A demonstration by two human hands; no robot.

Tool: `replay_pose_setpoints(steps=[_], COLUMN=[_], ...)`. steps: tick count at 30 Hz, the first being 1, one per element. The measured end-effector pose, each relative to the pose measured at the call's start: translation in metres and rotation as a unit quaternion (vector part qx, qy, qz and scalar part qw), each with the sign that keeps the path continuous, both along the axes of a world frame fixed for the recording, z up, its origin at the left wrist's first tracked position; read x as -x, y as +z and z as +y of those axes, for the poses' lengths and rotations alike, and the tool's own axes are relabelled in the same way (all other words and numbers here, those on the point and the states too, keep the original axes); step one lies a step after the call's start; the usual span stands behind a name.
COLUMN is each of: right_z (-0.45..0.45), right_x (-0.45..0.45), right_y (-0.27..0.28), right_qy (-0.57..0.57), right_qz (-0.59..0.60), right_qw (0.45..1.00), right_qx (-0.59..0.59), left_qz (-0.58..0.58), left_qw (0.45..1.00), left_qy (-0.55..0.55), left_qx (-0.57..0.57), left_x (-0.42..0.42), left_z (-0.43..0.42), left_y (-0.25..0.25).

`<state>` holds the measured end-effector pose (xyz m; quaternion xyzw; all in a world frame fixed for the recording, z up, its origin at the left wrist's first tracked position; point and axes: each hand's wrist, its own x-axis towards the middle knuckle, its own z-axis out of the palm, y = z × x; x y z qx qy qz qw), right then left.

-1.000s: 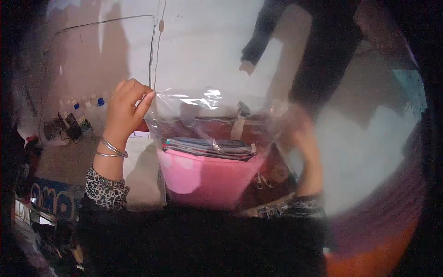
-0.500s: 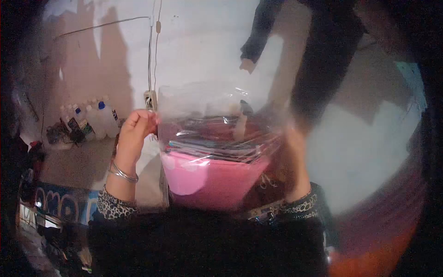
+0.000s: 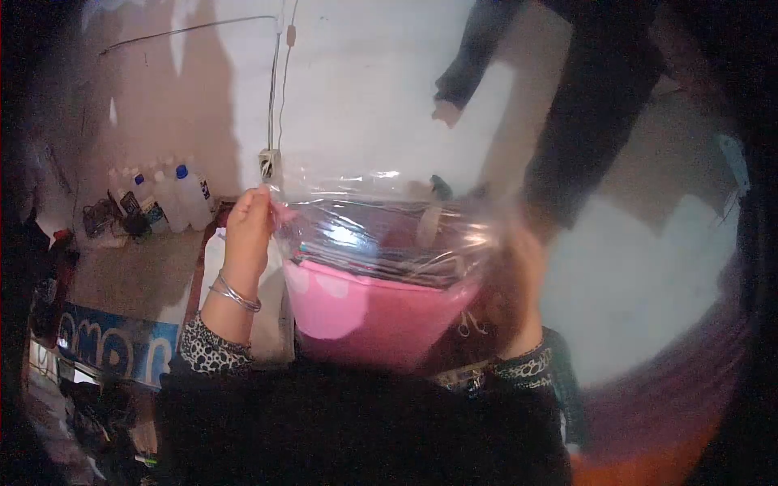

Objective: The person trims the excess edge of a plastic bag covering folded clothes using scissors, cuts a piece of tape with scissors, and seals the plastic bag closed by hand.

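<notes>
A clear plastic bag (image 3: 365, 223) is stretched between my two hands, with bright glints across it. My left hand (image 3: 250, 231), a silver bangle at its wrist, pinches the left edge of the bag. Blurred by motion, my right hand (image 3: 525, 271) is at the opposite edge, its fingers closed on the plastic. Behind and below the bag is a pink folded sheet-like piece (image 3: 381, 324) with a paler round patch. Dark flat layers (image 3: 405, 271) lie stacked beyond its upper edge, partly hidden by reflections.
Scissors (image 3: 470, 324) lie right of the pink piece. An object with a dark nozzle-like top (image 3: 440, 188) stands behind the bag. Several plastic bottles (image 3: 190, 198) are at left, near a wall socket (image 3: 269, 164). Another person's hand (image 3: 446, 113) hangs at the top, below a dark sleeve.
The bag's upper edge has come down and its surface is tilted flatter, with stronger glints. My left hand has moved slightly right. The view has shifted a little.
</notes>
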<state>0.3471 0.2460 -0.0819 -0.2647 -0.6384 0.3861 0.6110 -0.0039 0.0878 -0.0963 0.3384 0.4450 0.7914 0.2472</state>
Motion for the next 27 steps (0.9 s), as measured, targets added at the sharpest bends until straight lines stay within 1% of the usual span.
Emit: replay_pose_setpoints(steps=[1,2,3,4,5,6,7,8,9,11,12,13,14,15,17,18,19,20,21,22,24,25,27], right_z=[-0.006,-0.017,-0.029,-0.032,-0.033,-0.031,-0.03,-0.028,-0.029,-0.035,-0.04,-0.044,-0.041,-0.038,-0.03,-0.029,-0.029,-0.031,-0.031,-0.028,-0.022,-0.025,-0.04], right_x=[0.005,0.009,0.013,0.013,0.015,0.015,0.015,0.013,0.012,0.01,0.009,0.008,0.003,-0.003,-0.013,-0.015,-0.017,-0.017,-0.018,-0.02,-0.024,-0.025,-0.026], right_y=[0.007,0.018,0.029,0.033,0.036,0.035,0.034,0.031,0.031,0.033,0.033,0.034,0.028,0.023,0.013,0.01,0.007,0.006,0.003,0.0,-0.006,-0.007,0.001], right_qy=[-0.008,0.051,0.109,0.109,0.06,0.038,0.015,0.023,0.028,0.022,0.014,0.007,0.002,-0.002,0.002,0.003,0.004,0.006,0.008,0.005,0.046,0.044,0.07], right_qz=[-0.006,0.056,0.117,0.117,0.096,0.084,0.073,0.089,0.096,0.099,0.096,0.093,0.07,0.059,0.048,0.049,0.051,0.062,0.073,0.075,0.136,0.139,0.146], right_qw=[0.999,0.997,0.982,0.982,0.99,0.992,0.994,0.993,0.992,0.992,0.992,0.992,0.994,0.994,0.994,0.994,0.994,0.994,0.994,0.993,0.986,0.986,0.984], right_qx=[-0.034,0.031,0.096,0.097,0.089,0.084,0.08,0.078,0.077,0.081,0.083,0.086,0.089,0.091,0.096,0.099,0.101,0.092,0.085,0.089,0.084,0.086,0.076], left_qz=[0.004,0.008,0.008,0.005,0.001,0.001,-0.019,-0.039,-0.04,0.087,0.086,0.071,0.055,0.057,0.108,0.109,0.14,0.171,0.128,0.131,0.163,0.167,0.217], left_qw=[1.0,0.999,0.999,1.0,1.0,1.0,0.999,0.996,0.996,0.991,0.992,0.995,0.998,0.997,0.993,0.993,0.987,0.98,0.989,0.989,0.977,0.976,0.964], left_qy=[0.018,0.036,0.036,0.031,0.026,0.028,0.008,-0.011,-0.01,-0.019,-0.022,-0.014,-0.007,-0.008,0.039,0.036,0.052,0.068,0.062,0.059,0.122,0.12,0.13], left_qx=[-0.006,-0.012,-0.012,-0.002,0.006,0.006,0.044,0.083,0.083,0.096,0.095,0.069,0.043,0.043,0.033,0.035,0.057,0.078,0.032,0.036,0.068,0.071,0.085], left_x=[0.009,0.015,0.015,0.016,0.016,0.01,0.002,-0.003,-0.002,0.003,0.007,0.007,0.008,0.009,0.011,0.012,0.013,0.013,0.008,0.008,0.009,0.007,0.004], left_z=[0.001,0.003,0.002,-0.002,-0.006,-0.009,-0.011,-0.011,-0.009,-0.003,-0.008,-0.008,-0.008,-0.009,-0.013,-0.015,-0.018,-0.02,-0.016,-0.016,-0.019,-0.022,-0.032], left_y=[-0.004,-0.005,-0.002,0.006,0.014,0.021,0.027,0.029,0.024,0.012,0.013,0.013,0.012,0.013,0.015,0.016,0.016,0.018,0.021,0.021,0.023,0.026,0.032])
